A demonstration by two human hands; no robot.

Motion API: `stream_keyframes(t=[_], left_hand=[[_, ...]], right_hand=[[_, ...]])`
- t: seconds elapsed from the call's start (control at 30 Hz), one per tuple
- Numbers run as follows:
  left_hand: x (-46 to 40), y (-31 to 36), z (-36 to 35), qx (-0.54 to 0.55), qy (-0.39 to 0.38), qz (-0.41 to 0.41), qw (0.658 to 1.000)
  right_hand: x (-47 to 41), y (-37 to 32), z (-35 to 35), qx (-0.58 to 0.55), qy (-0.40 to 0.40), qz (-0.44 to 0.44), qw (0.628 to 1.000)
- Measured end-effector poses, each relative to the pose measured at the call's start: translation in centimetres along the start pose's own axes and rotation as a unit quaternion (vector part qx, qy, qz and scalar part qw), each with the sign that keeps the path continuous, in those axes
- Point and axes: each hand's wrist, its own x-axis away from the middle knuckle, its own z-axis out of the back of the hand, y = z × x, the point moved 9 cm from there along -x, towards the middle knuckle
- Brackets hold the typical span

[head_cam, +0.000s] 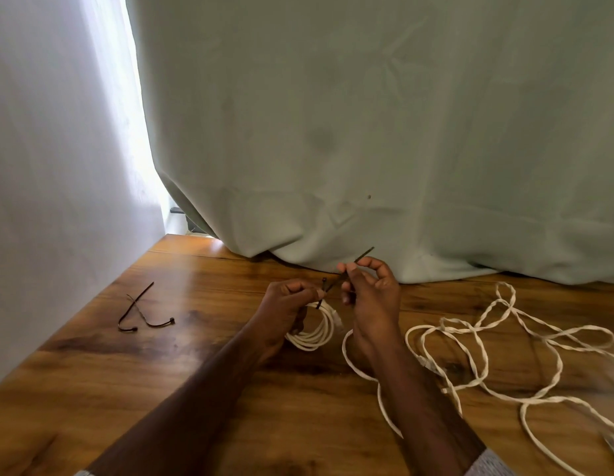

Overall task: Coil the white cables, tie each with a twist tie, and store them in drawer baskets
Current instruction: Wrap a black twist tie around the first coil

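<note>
L hand (287, 297) grips coiled white cable (314, 329) at its top, fingers curled round the loops, coil hanging just above wooden table (182, 355). R hand (371, 290) pinches dark tie (347, 271) btwn thumb & fingers; tie runs from coil top up-right past the fingertips. Uncoiled white cables (498, 341) lie loose on table to the right. Two spare ties (144, 310) lie crossed at left, well apart. Pale green curtain (367, 132) behind.

Desk (195, 372): varnished wood, glossy, grain shown. Curtain (367, 132) beyond the hands: matt pale-green cloth, creased. White cables (505, 338) right of the right hand (371, 297): smooth plastic sheathing. Ties (144, 314) left of the left hand (285, 304): dark plastic.
</note>
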Motion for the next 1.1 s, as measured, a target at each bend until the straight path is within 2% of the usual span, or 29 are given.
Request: stream_keyframes(t=[0.23,0.3,0.4,0.53,0.87,1.1], left_hand=[[0.1,-0.1,0.1,-0.006,-0.009,0.004,1.0],[0.1,0.0,0.0,-0.008,-0.01,0.0,1.0],[0.2,0.5,-0.2,-0.013,-0.018,-0.017,1.0],[0.3,1.4,-0.1,-0.024,-0.031,-0.041,0.998],[0.5,1.9,-0.4,-0.037,-0.056,-0.054,0.996],[0.6,2.0,-0.2,-0.042,-0.044,-0.048,0.997]], right_hand=[[-0.5,-1.5,0.7,-0.073,-0.012,0.028,0.997],[-0.5,-2.1,0.4,-0.024,-0.047,0.056,0.997],[-0.3,-2.4,-0.7,0.133,-0.122,0.11,0.977],[-0.1,-1.1,-1.4,0.2,-0.182,0.098,0.958],[0.0,-0.1,-2.0,0.206,-0.227,0.088,0.948],[0.1,-0.1,-2.1,0.192,-0.238,0.088,0.948]])
